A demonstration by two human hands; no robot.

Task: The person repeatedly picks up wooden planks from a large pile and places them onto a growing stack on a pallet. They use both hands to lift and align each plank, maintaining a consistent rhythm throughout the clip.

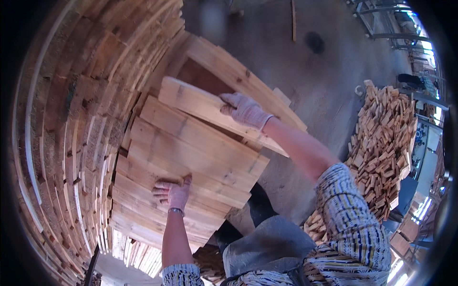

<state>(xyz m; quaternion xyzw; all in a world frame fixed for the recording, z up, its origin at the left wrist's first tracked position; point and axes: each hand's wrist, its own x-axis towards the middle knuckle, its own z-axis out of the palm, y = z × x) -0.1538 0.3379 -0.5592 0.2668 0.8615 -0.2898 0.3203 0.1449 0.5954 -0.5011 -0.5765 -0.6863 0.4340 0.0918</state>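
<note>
My right hand point(245, 111), in a pale work glove, grips the upper edge of a wooden plank point(191, 100). This plank lies at a slant, partly raised over the other boards. My left hand point(172, 194), gloved too and with a band at the wrist, rests on a layer of planks point(191, 152) laid side by side. Its fingers are stretched out to the left and the thumb points up. Beyond the gripped plank lies another long board point(248, 78), with a dark gap between the two. The underside of the right hand's grip is hidden.
A tall stack of boards point(81, 109) rises along the left. On the right is a heap of small wood pieces point(381, 148). A thin stick point(293, 21) lies on the concrete floor point(329, 71). Metal frames point(381, 21) stand at the far right.
</note>
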